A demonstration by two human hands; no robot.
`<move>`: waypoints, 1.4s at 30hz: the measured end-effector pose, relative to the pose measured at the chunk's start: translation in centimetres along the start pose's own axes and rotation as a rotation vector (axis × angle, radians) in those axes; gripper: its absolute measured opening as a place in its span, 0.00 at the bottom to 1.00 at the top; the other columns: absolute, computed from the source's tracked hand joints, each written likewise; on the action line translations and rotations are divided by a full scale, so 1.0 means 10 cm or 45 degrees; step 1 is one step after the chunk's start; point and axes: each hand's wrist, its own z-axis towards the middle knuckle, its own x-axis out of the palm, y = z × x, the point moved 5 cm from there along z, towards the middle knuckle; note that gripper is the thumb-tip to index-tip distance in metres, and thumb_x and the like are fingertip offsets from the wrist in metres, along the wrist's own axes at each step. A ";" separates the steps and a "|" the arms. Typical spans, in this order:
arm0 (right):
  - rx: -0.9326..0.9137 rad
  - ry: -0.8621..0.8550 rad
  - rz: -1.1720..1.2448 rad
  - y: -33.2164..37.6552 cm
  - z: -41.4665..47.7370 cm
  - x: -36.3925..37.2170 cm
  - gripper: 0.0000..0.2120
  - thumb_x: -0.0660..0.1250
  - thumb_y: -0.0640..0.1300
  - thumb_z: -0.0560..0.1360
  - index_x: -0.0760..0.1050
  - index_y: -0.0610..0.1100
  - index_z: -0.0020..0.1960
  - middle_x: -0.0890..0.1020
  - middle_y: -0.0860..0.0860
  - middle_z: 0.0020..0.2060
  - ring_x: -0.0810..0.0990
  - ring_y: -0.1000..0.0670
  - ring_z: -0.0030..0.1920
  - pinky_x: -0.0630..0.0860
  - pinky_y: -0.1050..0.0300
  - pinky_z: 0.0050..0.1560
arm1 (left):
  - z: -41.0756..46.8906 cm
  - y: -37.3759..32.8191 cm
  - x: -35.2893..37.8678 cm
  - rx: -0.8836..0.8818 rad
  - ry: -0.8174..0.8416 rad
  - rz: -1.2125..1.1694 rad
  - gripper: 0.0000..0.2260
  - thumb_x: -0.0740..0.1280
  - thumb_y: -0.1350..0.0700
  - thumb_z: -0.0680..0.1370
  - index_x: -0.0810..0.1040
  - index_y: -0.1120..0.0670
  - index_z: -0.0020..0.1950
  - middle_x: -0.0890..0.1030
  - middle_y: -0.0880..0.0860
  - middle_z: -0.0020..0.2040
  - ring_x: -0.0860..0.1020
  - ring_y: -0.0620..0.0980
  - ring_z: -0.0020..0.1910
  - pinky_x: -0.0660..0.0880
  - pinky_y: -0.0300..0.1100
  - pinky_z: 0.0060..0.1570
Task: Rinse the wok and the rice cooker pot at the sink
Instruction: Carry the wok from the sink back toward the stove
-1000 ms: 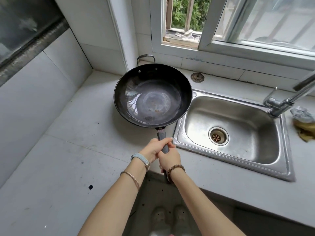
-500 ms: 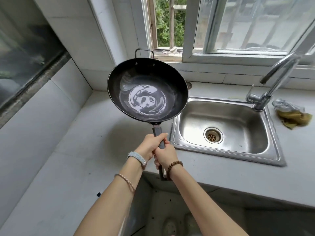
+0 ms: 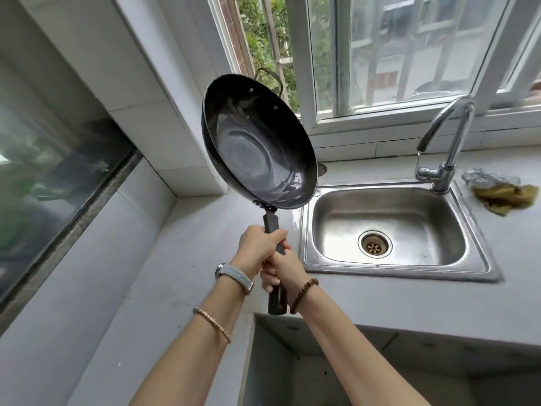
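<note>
Both hands clench the wok's handle (image 3: 273,253) — left hand (image 3: 257,247) higher, right hand (image 3: 285,269) just below it, touching. The wok (image 3: 259,142) is held up above the hands, tilted steeply, its bowl facing the sink (image 3: 389,230) — over the bench beside the sink's left edge

A black wok (image 3: 257,150) with a dark handle gleams above a pale grey worktop (image 3: 187,259). The steel sink (image 3: 389,230) shines silver around a brass-coloured drain (image 3: 374,247); near the worktop's right edge lies a mustard-yellow cloth (image 3: 506,196). White tiles (image 3: 140,92) frame the window.
</note>
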 end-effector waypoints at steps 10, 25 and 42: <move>0.057 0.232 0.483 0.07 -0.20 -0.09 0.17 0.56 0.43 0.82 0.61 0.49 0.34 0.61 0.54 0.16 0.60 0.58 0.13 0.58 0.69 0.15 | -0.25 -0.34 0.14 0.084 -0.157 0.337 0.10 0.67 0.53 0.72 0.82 0.55 0.33 0.84 0.46 0.31 0.82 0.46 0.34 0.79 0.41 0.42; -0.003 0.340 0.819 0.14 -0.29 -0.25 0.23 0.62 0.49 0.69 0.64 0.48 0.17 0.61 0.55 0.12 0.60 0.57 0.11 0.55 0.68 0.12 | -0.37 -0.56 0.45 0.146 -0.140 0.566 0.09 0.66 0.54 0.68 0.83 0.55 0.32 0.84 0.49 0.31 0.82 0.49 0.37 0.80 0.45 0.42; 0.009 0.345 0.872 0.15 -0.26 -0.24 0.22 0.63 0.46 0.70 0.63 0.48 0.18 0.61 0.54 0.12 0.61 0.57 0.11 0.57 0.69 0.13 | -0.37 -0.62 0.42 0.164 -0.157 0.596 0.09 0.66 0.54 0.68 0.83 0.55 0.31 0.84 0.49 0.31 0.82 0.49 0.37 0.79 0.43 0.41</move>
